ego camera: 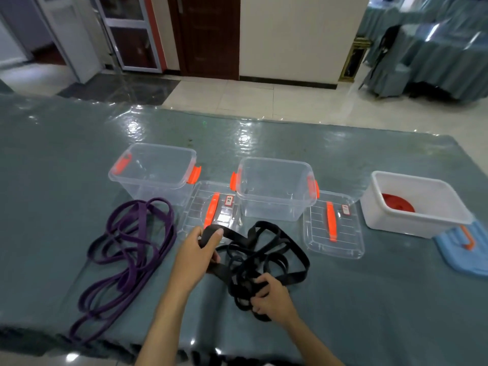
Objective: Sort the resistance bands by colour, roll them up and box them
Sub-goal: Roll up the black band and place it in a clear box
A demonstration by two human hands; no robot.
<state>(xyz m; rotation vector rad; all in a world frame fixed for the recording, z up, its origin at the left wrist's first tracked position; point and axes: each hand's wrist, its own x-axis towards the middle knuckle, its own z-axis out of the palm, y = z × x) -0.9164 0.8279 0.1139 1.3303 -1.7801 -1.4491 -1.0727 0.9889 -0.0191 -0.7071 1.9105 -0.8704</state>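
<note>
A tangle of black resistance bands [274, 249] lies on the table in front of me. My left hand [196, 256] grips a looped end of a black band, thumb on top. My right hand [272, 299] clutches a bunch of the black bands nearer to me. Loose purple bands [126, 254] sprawl to the left, reaching the table's front edge. Two clear boxes with orange latches stand behind, one at left [155, 171] and one in the middle [274, 188], both without bands. A white box [414, 204] at right holds a rolled red band [397, 203].
Two clear lids with orange handles lie flat, one [211, 207] between the clear boxes and one [334, 225] right of the middle box. A blue lid [464, 252] lies by the white box. The table [79, 143] wears a glossy grey-green cover.
</note>
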